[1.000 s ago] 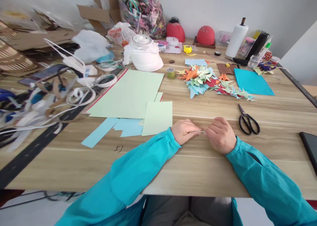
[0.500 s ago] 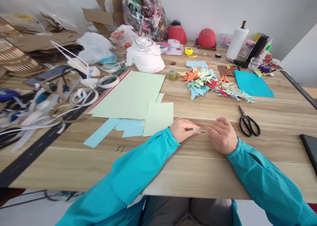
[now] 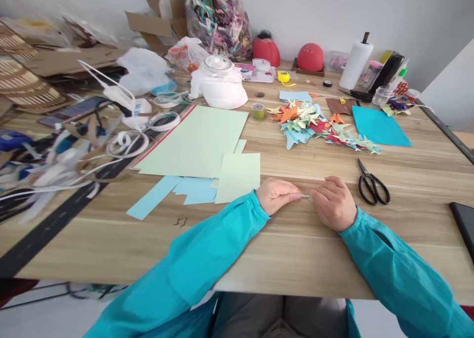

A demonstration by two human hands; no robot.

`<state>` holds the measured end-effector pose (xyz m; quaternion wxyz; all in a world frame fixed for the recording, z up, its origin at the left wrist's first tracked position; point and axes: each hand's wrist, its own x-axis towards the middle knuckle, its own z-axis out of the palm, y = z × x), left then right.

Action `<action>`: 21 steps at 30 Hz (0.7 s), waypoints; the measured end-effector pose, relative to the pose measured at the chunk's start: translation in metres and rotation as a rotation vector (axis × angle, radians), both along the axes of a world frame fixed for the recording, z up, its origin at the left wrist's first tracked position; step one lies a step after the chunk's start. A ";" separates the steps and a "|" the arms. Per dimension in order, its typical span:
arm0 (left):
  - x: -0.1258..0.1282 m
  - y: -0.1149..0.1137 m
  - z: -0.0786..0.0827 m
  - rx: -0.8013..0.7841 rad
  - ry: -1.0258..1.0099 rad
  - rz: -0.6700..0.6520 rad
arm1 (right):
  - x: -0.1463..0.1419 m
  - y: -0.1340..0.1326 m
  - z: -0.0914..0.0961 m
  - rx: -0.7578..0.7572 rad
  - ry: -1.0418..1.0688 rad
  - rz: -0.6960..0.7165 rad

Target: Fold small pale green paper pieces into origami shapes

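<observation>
From where I stand, the work is all in the small space between the person's two hands, low over the near part of the wooden table (image 3: 296, 259). The left hand (image 3: 278, 196) has its thumb and fingers pressed together on a thin slip of pale green paper (image 3: 305, 196), and the right hand (image 3: 332, 203) curls in at the slip's other end. Whether those right fingertips truly pinch it or only rest against it I cannot tell, since the curled fingers hide the contact. What has just changed is small: half a second ago a longer stretch of the slip showed along the left fingers, and now only a short sliver peeps out between the hands. I take that to mean the left fingers have closed over more of it, so the handling is fine and local, with the paper kept in the same spot. Black-handled scissors (image 3: 366, 174) lie just beyond the right hand, touched by neither. Near the left wrist is a light green card (image 3: 239, 177), partly overlapping blue paper pieces (image 3: 200, 190). Farther back, well apart from the fingers, sits a heap of colourful folded paper shapes (image 3: 301, 123).
</observation>
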<state>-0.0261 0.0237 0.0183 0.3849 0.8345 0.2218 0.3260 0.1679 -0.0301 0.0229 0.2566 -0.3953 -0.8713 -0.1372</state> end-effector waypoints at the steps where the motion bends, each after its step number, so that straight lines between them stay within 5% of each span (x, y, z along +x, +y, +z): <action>1: 0.000 0.000 0.001 -0.037 0.002 0.000 | 0.000 0.000 -0.001 -0.013 0.012 0.003; 7: 0.004 -0.002 0.006 -0.516 -0.051 0.034 | -0.002 -0.003 -0.003 -0.267 0.241 0.021; 12: 0.008 -0.001 0.005 -0.826 -0.186 0.043 | -0.004 -0.003 -0.002 -0.833 0.601 -0.004; 17: 0.011 -0.002 0.003 -0.863 -0.182 0.044 | -0.001 0.000 -0.004 -1.118 0.758 -0.009; 21: 0.011 -0.004 0.000 -0.573 -0.026 0.133 | -0.003 -0.002 -0.003 -1.056 0.681 0.048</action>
